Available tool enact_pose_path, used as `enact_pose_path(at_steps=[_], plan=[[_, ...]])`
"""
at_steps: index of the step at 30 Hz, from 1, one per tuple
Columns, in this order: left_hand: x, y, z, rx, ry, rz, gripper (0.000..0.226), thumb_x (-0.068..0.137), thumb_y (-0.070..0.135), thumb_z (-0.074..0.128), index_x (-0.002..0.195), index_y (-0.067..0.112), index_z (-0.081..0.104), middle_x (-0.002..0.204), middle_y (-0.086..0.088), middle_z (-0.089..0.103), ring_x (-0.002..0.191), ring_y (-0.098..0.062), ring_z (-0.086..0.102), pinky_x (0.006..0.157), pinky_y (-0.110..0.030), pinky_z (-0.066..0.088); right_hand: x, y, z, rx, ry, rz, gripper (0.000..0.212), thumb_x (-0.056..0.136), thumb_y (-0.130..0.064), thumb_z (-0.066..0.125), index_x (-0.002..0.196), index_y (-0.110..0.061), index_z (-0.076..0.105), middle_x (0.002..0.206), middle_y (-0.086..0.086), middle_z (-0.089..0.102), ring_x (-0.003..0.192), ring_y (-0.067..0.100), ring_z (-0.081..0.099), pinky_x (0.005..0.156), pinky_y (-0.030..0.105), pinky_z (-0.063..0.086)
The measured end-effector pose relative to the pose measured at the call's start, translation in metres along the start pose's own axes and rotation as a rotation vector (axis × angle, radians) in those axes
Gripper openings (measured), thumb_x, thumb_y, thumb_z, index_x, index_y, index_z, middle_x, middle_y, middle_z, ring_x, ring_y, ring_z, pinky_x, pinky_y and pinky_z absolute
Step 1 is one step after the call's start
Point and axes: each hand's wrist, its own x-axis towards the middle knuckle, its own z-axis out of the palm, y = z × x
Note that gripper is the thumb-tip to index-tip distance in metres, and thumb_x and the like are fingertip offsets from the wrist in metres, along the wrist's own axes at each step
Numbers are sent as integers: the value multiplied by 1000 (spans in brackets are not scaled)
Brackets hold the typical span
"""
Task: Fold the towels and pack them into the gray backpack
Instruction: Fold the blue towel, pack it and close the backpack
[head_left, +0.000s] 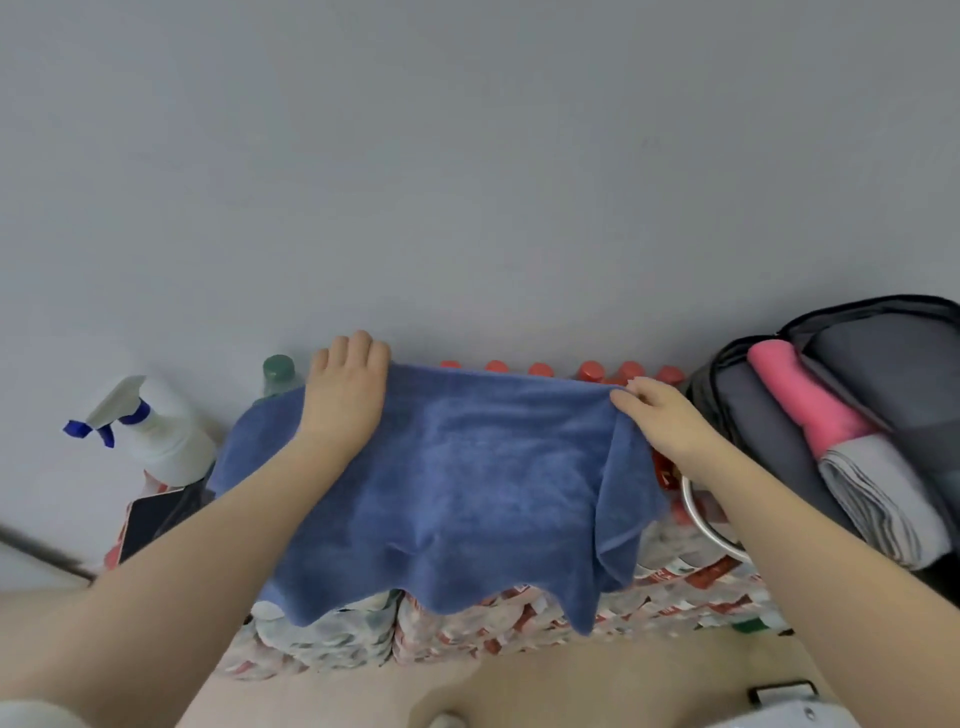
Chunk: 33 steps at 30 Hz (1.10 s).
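Hands: left hand (347, 387) & right hand (657, 415) grip blue towel (457, 483) top edge, arms outstretched.

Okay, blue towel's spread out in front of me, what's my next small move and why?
Probably fold the far edge toward you: both the left hand and right hand already hold the far corners of the blue towel, which lies unfolded.

Bare forearms, 2 sleeveless arms

The blue terry-cloth towel (457, 478) looks soft, matt and fuzzy. The gray woven-fabric backpack (883, 374) is matt; the white plastic spray bottle (161, 436) is smooth and faintly glossy.
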Motion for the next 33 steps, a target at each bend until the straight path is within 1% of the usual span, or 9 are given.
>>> enact_pose_path(at_steps=[2,4,5,7,12,17,20,25,33], plan=[[-7,41,-5,-186,3,201,19,66,6,36,77,10,50,71,-12,53,58,-30,52,52,-32,32,-1,-6,-2,-1,49,-9,32,95,-21,49,63,-17,43,64,-3,43,61,7,39,58,20,32],[-17,75,1,-319,-146,213,23,81,9,37,96,8,54,96,-15,59,85,-35,58,63,-35,41,2,-8,-5,-89,-1,-1,29,95,-23,48,67,-16,46,68,-4,47,64,7,42,59,20,33],[-22,85,7,-358,-313,126,31,91,19,37,117,6,51,125,-18,51,113,-36,51,85,-38,43,3,-6,-8,-141,-42,19,27,96,-25,47,71,-14,47,70,-2,48,66,10,42,60,24,33],[-26,87,18,-384,-569,-45,58,96,42,33,145,14,22,156,-11,9,143,-27,11,115,-35,15,8,-3,-19,-241,-130,45,26,97,-27,45,75,-13,45,73,3,48,69,16,42,60,29,32],[-13,80,32,-455,-568,-161,64,94,50,34,148,26,9,157,0,-7,145,-20,3,117,-33,12,40,-13,-55,-705,-291,-163,17,92,-26,55,82,-14,48,87,6,55,84,22,50,67,28,30],[-14,86,31,-374,-526,-228,73,86,61,15,148,24,8,158,-2,-2,145,-21,2,118,-33,8,66,-24,-74,-1036,-267,-319,24,90,-40,54,91,-16,56,104,9,63,97,26,56,70,31,37],[-17,93,20,-316,-438,-282,90,70,58,0,148,16,14,156,-7,13,144,-23,11,117,-33,12,70,-29,-61,-1292,-256,-371,24,93,-28,51,111,-14,57,118,11,59,109,29,56,81,33,44],[-39,92,-4,-269,-287,-333,69,85,42,19,131,-1,47,138,-20,46,129,-36,42,108,-43,31,56,-63,1,-882,-242,-625,20,92,-23,47,102,-12,61,110,12,62,101,32,58,80,35,45],[-129,3,-44,-298,-115,-858,33,96,10,39,127,3,49,135,-13,47,125,-31,40,105,-35,29,2,-144,134,-485,-573,-998,29,94,-30,47,120,-21,54,124,1,50,101,20,54,88,35,45]])
